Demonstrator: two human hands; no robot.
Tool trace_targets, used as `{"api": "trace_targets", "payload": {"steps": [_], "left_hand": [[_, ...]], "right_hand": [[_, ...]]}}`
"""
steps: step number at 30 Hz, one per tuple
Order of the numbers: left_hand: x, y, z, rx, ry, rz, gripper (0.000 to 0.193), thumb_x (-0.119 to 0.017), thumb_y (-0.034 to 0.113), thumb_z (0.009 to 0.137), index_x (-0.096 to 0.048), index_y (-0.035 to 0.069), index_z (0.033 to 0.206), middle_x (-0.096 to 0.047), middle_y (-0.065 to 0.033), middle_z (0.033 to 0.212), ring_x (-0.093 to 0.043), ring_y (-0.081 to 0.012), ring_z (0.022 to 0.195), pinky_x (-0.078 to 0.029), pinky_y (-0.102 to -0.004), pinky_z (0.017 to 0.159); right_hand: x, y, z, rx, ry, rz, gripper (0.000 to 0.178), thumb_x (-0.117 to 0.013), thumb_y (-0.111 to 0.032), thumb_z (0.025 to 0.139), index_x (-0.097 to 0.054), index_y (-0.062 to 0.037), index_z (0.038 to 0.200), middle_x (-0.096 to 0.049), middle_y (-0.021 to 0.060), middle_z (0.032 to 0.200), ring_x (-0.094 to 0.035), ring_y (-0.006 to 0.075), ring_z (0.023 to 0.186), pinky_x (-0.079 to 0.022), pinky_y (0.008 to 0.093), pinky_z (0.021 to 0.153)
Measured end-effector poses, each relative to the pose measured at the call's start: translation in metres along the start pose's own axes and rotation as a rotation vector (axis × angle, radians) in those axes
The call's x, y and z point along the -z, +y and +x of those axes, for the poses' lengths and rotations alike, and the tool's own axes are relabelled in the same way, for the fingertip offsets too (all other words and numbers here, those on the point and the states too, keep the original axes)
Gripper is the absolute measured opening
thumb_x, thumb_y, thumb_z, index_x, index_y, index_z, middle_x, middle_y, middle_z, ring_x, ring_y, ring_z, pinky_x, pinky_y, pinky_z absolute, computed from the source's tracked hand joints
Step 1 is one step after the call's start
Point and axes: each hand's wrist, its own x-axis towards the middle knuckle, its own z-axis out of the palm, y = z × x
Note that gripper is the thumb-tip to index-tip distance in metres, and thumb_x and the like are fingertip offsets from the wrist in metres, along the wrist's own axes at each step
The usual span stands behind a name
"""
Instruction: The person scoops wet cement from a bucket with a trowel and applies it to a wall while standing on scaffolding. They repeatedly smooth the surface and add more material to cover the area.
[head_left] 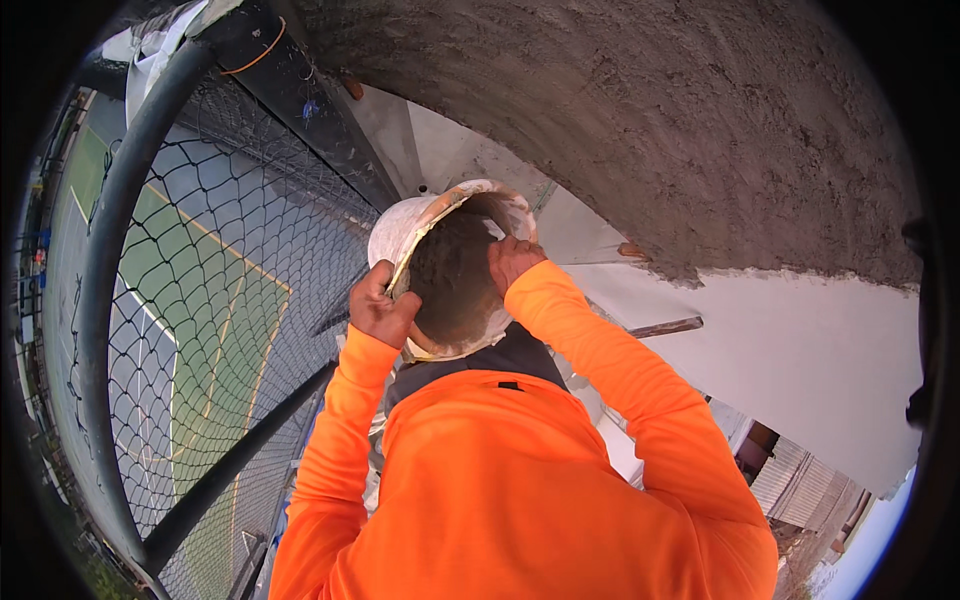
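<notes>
A white, mortar-smeared bucket [399,228] is held tilted in front of my body, its mouth facing up toward me. Wet grey mortar [452,268] coats its inside; how much lies at the bottom is hard to tell. My left hand [382,308] is closed on the left side of the rim, thumb toward the mouth. On the right side, my right hand [515,262] grips the rim, with part of it reaching over the opening. The fingers on the bucket's outer side are hidden. Both arms wear orange sleeves.
A chain-link fence [200,290] with dark pipes [95,300] rises close on my left, a sports court [225,330] beyond it. Ahead and right stands a wall with rough grey plaster [700,120] above a smooth pale part [790,350]. A wooden piece [667,327] juts near the wall.
</notes>
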Motion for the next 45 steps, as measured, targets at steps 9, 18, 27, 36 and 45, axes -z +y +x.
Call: {"api": "trace_targets", "payload": {"steps": [9,18,27,36,45], "left_hand": [[0.027,0.005,-0.009,-0.031,-0.051,0.042,0.022,-0.062,0.001,0.073,-0.04,0.003,0.072,-0.042,-0.003,0.066,-0.039,-0.0084,0.067,-0.039,-0.0281,0.057],[0.011,0.006,-0.013,-0.184,-0.342,0.115,0.019,-0.06,0.002,0.072,-0.041,0.004,0.073,-0.042,-0.0001,0.067,-0.037,-0.0075,0.066,-0.036,-0.028,0.055],[-0.016,-0.005,0.024,-0.042,-0.318,0.028,0.011,-0.06,-0.003,0.075,-0.055,0.001,0.084,-0.05,0.0032,0.077,-0.044,-0.0073,0.074,-0.041,-0.0251,0.064],[-0.126,-0.04,0.078,0.12,-0.409,-0.101,0.016,-0.062,-0.004,0.076,-0.063,0.0,0.091,-0.067,-0.002,0.084,-0.059,-0.0092,0.071,-0.051,-0.0273,0.064],[-0.238,-0.044,0.053,0.132,-0.452,0.196,0.021,-0.069,0.013,0.074,-0.052,0.002,0.081,-0.054,-0.0132,0.066,-0.052,-0.0182,0.062,-0.047,-0.0363,0.06]], "right_hand": [[0.004,-0.018,0.009,0.024,0.246,-0.02,0.024,-0.062,-0.02,0.087,-0.065,-0.0032,0.103,-0.068,0.0158,0.098,-0.07,0.034,0.092,-0.058,0.045,0.074],[-0.036,-0.093,-0.056,-0.19,-0.447,0.952,0.04,-0.061,-0.029,0.091,-0.066,-0.0044,0.122,-0.069,0.0231,0.119,-0.062,0.0414,0.12,-0.047,0.0464,0.107],[-0.02,0.002,-0.093,-0.324,-0.239,1.05,0.037,-0.066,-0.036,0.093,-0.06,-0.0021,0.106,-0.068,0.0257,0.092,-0.065,0.048,0.093,-0.051,0.0514,0.084],[-0.124,0.031,-0.133,-0.534,-0.118,1.259,0.053,-0.069,-0.043,0.091,-0.064,0.0055,0.113,-0.071,0.0265,0.099,-0.069,0.0416,0.096,-0.054,0.0422,0.086],[-0.164,0.033,-0.204,-0.941,-0.01,1.731,0.037,-0.076,-0.025,0.091,-0.058,0.0054,0.098,-0.057,0.0037,0.076,-0.052,0.013,0.074,-0.049,0.0301,0.07]]}}
